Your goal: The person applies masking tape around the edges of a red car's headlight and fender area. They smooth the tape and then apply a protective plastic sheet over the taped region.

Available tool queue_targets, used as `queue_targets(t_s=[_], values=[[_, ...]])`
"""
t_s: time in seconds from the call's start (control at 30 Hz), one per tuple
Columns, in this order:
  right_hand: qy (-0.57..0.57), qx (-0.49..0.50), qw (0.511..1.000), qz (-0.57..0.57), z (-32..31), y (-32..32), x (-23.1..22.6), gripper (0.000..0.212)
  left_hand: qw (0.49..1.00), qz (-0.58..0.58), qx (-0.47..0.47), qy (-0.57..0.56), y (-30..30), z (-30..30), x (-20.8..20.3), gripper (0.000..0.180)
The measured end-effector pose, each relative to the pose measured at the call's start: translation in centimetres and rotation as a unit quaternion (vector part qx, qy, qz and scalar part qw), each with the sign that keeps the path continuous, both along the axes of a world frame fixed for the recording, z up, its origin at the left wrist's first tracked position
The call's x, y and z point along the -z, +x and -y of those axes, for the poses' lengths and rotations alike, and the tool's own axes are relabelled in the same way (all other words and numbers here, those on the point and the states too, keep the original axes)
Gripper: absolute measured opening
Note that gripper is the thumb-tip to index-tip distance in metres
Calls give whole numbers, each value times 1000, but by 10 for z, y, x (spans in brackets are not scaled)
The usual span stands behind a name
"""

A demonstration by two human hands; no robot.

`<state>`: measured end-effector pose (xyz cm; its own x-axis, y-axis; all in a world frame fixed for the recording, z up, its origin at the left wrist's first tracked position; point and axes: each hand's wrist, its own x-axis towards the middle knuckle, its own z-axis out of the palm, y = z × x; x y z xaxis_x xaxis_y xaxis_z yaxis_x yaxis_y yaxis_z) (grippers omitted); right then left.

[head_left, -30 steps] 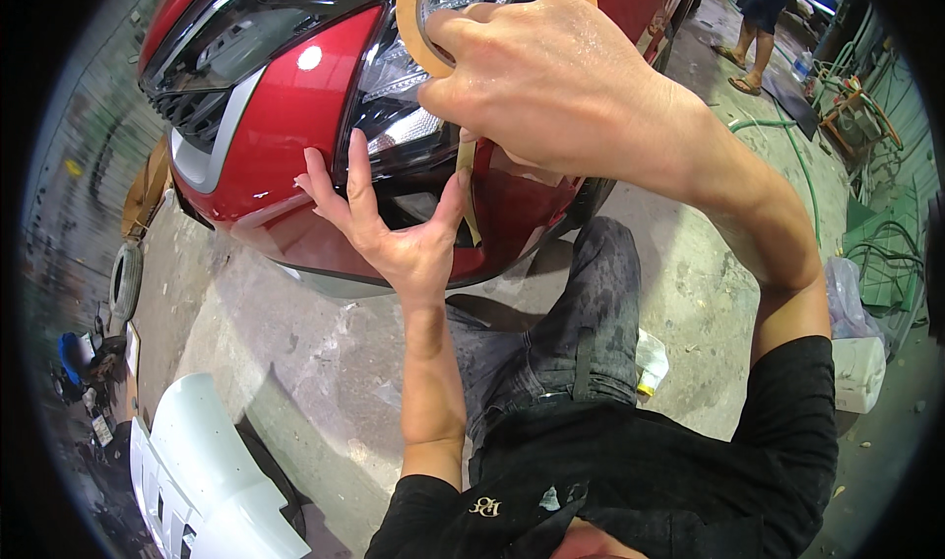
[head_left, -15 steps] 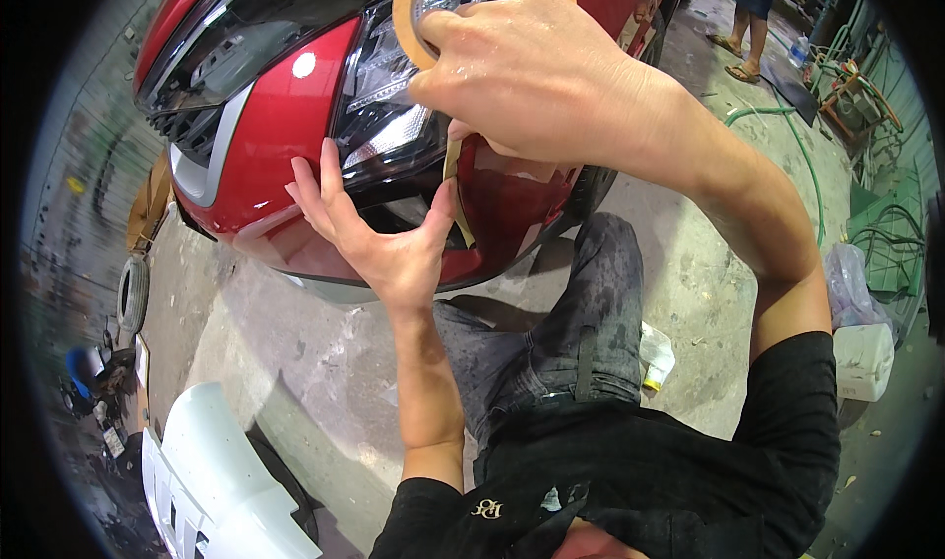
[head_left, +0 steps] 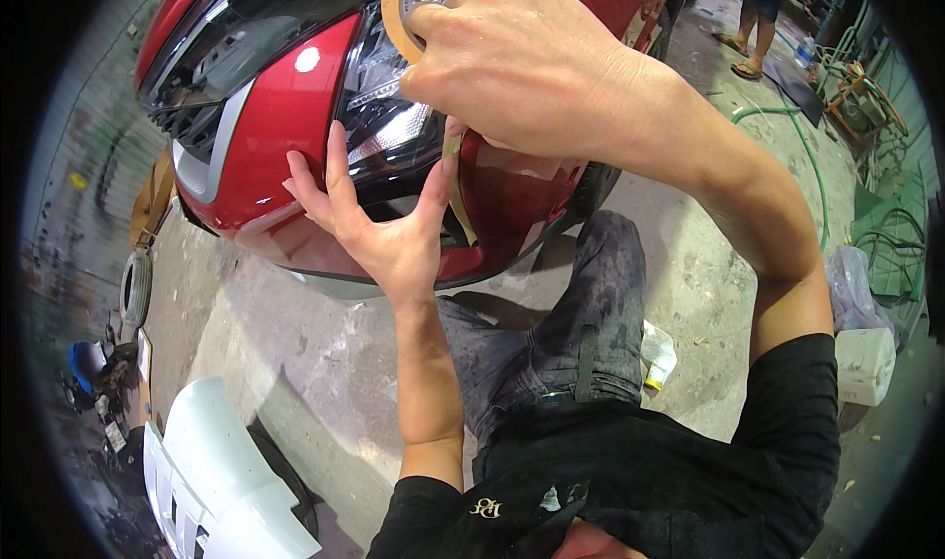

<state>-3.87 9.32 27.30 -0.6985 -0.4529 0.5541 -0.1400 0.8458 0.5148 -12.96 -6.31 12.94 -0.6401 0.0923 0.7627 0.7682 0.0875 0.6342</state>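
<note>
A roll of masking tape (head_left: 393,20) is gripped in my right hand (head_left: 536,67), over the headlight (head_left: 396,131) of a red car (head_left: 281,116). From beneath that hand a strip of the tape (head_left: 461,217) runs down along the edge of a dark opening in the front bumper. My left hand (head_left: 387,244) has its fingers spread. Its thumb presses on the strip just below my right hand, while the other fingertips rest at or near the red panel left of the headlight. My right fingertips are partly hidden behind the hand.
A white body panel (head_left: 221,461) lies on the floor at lower left, with a tire (head_left: 135,288) farther up. To the right are a white jug (head_left: 866,365), a plastic bag and a green hose (head_left: 815,180). A person (head_left: 758,18) stands at the upper right.
My left thumb has slid upward along the tape strip, closer to my right hand. The right hand and the roll have shifted slightly up and left.
</note>
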Motion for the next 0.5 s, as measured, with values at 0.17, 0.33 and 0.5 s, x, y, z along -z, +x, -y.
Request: queue_targets(t_s=[0.17,0.33,0.5], values=[[30,-4,1000,-7,10,-1,3,13,1000,15,-1,-10,0,1,-1,97],[6,25,998,51,8,10,-16,14,1000,14,10,0,-1,-2,0,97],[-41,4,997,67,-1,1,-7,17,1000,11,-10,-6,5,-4,-7,93]])
